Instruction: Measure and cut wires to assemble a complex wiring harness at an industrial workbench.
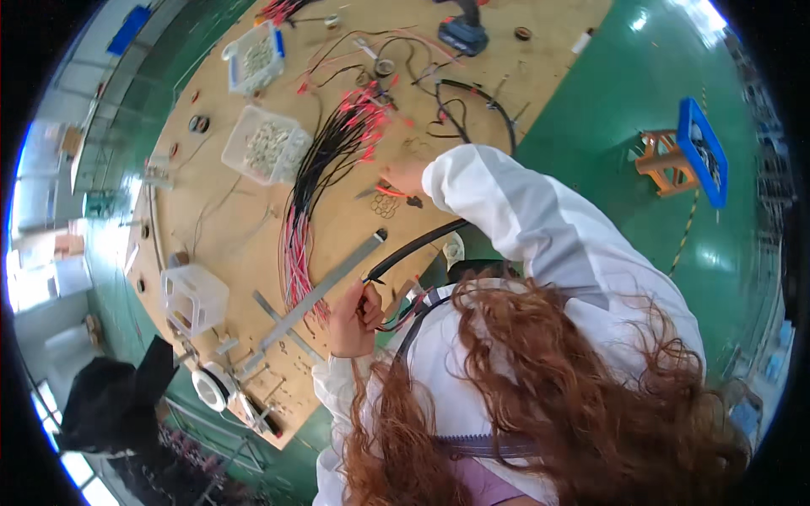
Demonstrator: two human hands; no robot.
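My left hand (353,322) is closed around the end of a thick black cable bundle (413,246), close to my chest. Thin red and dark wires (407,314) come out below that hand. Out over the table, my right hand (407,175) is blurred, and its fingers are partly hidden by the white sleeve. Right beside its fingertips lies an orange-handled hand tool (388,191); whether they touch it is not clear. Several small rings (386,207) lie just below that tool.
A long bundle of black wires with red ends (325,160) crosses the wooden table (228,223). Clear bins of pale small parts (268,145) stand to its left. A metal bar (325,282) lies near my left hand. A cordless drill (463,35) sits at the far edge; a person in black (114,405) is at lower left.
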